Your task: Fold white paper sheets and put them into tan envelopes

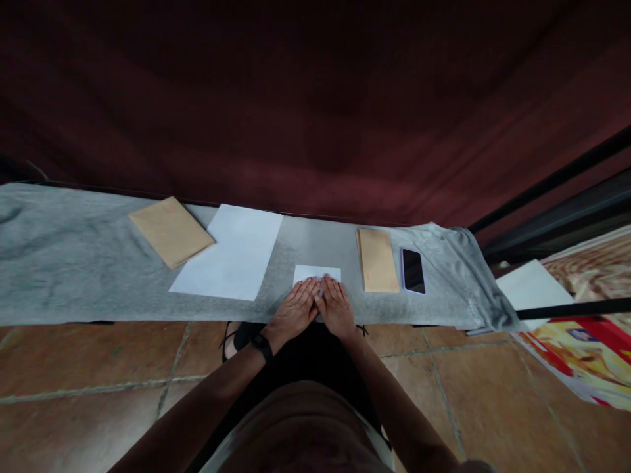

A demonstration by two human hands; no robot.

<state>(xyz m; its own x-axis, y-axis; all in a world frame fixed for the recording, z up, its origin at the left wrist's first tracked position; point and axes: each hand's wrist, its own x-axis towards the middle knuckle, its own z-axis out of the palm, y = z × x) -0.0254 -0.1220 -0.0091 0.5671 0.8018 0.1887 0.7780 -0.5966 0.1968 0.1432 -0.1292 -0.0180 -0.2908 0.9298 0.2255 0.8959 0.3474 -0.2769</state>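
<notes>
A small white piece of paper, perhaps folded, lies at the front edge of the grey cloth, its lower part covered by my hands. My left hand rests flat on it with fingers stretched out. Beside it, my right hand also presses flat on the paper, the two hands meeting at the thumbs and fingertips. To the left is a large white sheet, partly under a brown envelope. On the right lies a stack of brown envelopes.
A phone lies right of the envelope stack. Grey cloth covers the narrow table, with a dark red curtain behind it. Black bars, a white sheet and a colourful box are at the far right.
</notes>
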